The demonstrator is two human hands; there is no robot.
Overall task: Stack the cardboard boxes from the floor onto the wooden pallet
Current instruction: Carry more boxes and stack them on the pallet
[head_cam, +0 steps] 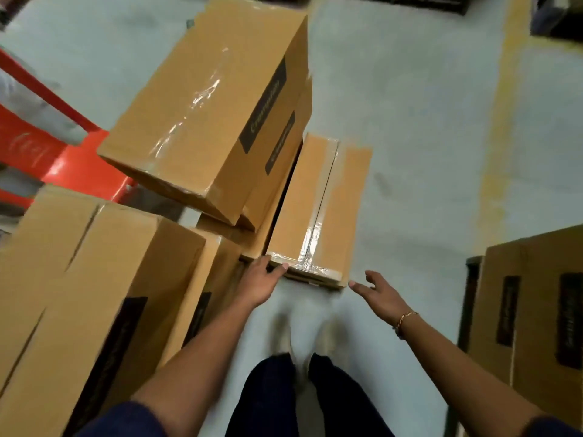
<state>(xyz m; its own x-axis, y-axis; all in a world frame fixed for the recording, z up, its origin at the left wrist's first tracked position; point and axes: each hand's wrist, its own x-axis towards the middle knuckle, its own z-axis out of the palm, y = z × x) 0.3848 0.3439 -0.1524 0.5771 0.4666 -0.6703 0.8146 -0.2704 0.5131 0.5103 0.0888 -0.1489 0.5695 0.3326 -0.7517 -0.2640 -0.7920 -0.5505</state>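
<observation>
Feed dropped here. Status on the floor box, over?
Left hand grips taped box, near corner. Right hand open, just short. Box on floor. Tilted box sits close beside it.

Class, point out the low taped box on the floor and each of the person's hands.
low taped box [295,209]: head view, cardboard top.
left hand [262,282]: head view, back of hand.
right hand [378,293]: head view, back of hand.

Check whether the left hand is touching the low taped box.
Touching. In the head view the left hand has its thumb on the near taped edge of the low taped box.
</observation>
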